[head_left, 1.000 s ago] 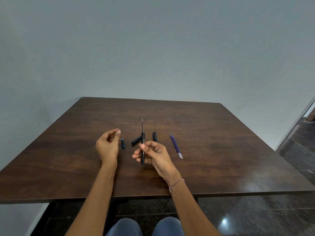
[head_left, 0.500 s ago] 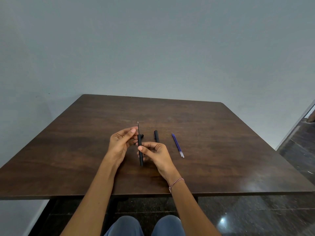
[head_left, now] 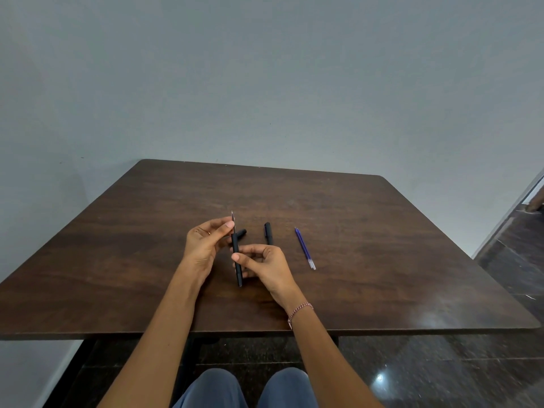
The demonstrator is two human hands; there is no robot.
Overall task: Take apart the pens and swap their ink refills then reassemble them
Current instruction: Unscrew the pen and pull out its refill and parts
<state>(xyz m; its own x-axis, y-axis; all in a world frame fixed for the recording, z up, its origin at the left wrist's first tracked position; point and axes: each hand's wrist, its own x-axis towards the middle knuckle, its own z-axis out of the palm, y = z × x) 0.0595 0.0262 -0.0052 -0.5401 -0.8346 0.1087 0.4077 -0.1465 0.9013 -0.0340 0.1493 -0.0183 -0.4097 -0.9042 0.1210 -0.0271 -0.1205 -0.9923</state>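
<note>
Nearest: grey-blue trousered knees (head_left: 244, 390) at the bottom edge, over a glossy dark stone floor (head_left: 441, 372).

Dark brown wood-grain bench (head_left: 382, 275), square with rounded corners, carrying all pen parts.

Right hand (head_left: 266, 266), thin red-and-white thread bracelet (head_left: 300, 310) at the wrist. Grip: thumb and curled fingers closed on the lower half of a slim matte black pen barrel (head_left: 237, 260), held nearly upright above the bench, its lower end free below the hand.

Contents of the barrel: one thin ink refill (head_left: 232, 219), standing out of the top end, its fine tip uppermost. How deep it sits inside cannot be told.

Left hand (head_left: 206, 245), a ring on one finger. Grip: narrow, thumb and forefinger pinched at the refill just above the barrel mouth. Whether a small part is held between them cannot be told.

Just behind the barrel top, lying on the bench: short black cylindrical pen piece (head_left: 242, 232), partly hidden by the barrel and left fingers.

Right of the hands, lying loose: second black pen body (head_left: 268, 232), its near end hidden behind the right hand's knuckles.

Farther right, well apart from both hands: blue ink refill with a clear end (head_left: 305, 248), lying slantwise, clear end nearest the person.

Beyond: plain pale grey wall (head_left: 265, 83).
</note>
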